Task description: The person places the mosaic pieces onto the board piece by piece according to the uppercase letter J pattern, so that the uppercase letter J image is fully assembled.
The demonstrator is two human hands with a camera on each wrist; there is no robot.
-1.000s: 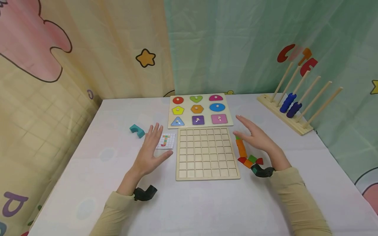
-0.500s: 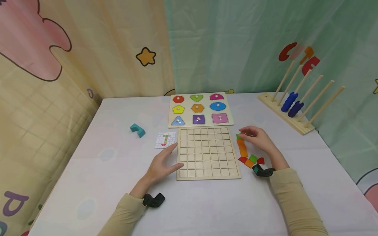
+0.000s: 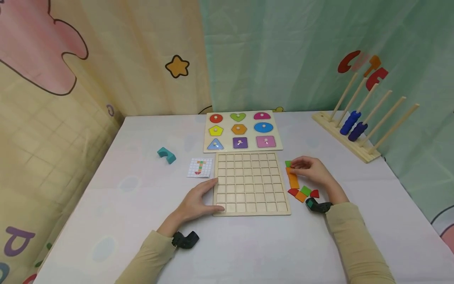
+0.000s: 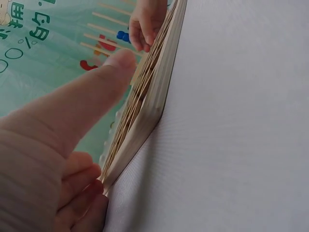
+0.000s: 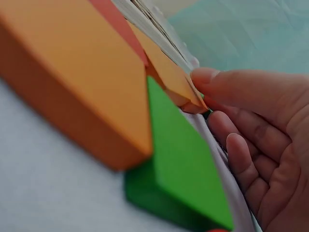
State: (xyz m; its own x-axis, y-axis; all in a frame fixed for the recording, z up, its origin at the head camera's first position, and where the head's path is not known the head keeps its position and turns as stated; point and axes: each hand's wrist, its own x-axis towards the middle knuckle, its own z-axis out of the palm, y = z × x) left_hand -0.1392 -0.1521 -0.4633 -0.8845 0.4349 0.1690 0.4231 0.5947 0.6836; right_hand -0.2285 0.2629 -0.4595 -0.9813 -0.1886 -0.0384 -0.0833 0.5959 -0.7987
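My left hand (image 3: 196,200) is at the left edge of the wooden grid board (image 3: 251,215). Its fingers touch that edge, while the thumb lies by the board's near corner; in the left wrist view the thumb (image 4: 91,99) is stretched out. To the board's right, my right hand (image 3: 313,169) pinches the far end of an orange block (image 3: 293,181) with thumb and curled fingers. A green block (image 3: 288,163) lies just beyond. Nearer sit a red piece (image 3: 293,192), a second orange block (image 3: 300,197), another green block (image 3: 306,191) and a second red piece (image 3: 314,193).
A pattern card (image 3: 193,170) with a coloured J shape lies left of the board. Behind the board stands a knobbed shape puzzle (image 3: 227,141). A teal arched block (image 3: 166,155) is at left, and a peg rack (image 3: 345,137) with blue beads stands at back right.
My left hand has come down and right to the board's edge. My right hand has lowered to the coloured blocks, its fingers drawing together at the orange one.
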